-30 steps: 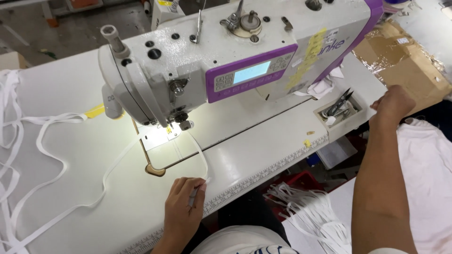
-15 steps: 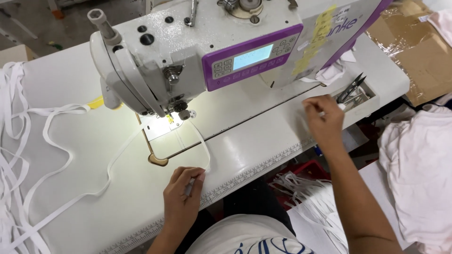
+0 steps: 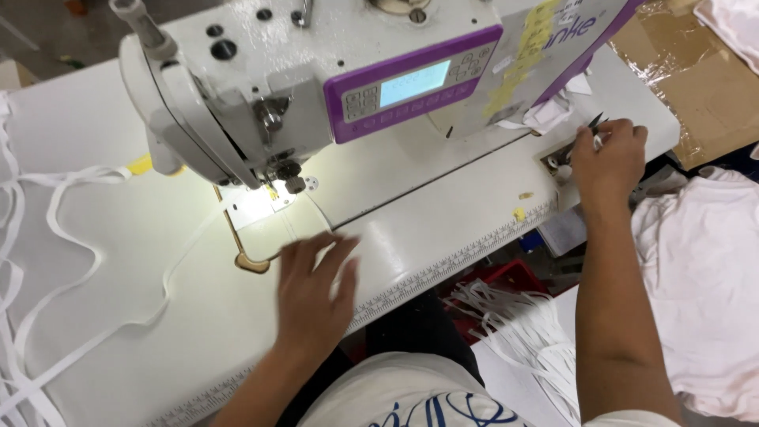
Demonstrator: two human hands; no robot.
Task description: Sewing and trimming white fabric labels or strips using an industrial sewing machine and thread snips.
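Note:
A white sewing machine [image 3: 316, 87] with a purple control panel stands on a white table [image 3: 142, 261]. My left hand [image 3: 316, 289] lies flat on the table in front of the needle, fingers spread, touching a white strap [image 3: 95, 269] that runs leftward from the presser foot. My right hand [image 3: 609, 162] is at the table's right side over a small recessed tray [image 3: 553, 162], fingers closed on small dark snips [image 3: 591, 125].
Loose white strap loops pile at the left edge [image 3: 12, 237]. A brown cardboard box [image 3: 688, 71] sits at the upper right. Pale pink fabric [image 3: 704, 269] lies at the right, and white strips [image 3: 522, 332] spill from a red bin below the table.
My right hand moved back to the tray and closed on the snips. My left hand opened, spread flat and slid toward the needle. The camera has come closer.

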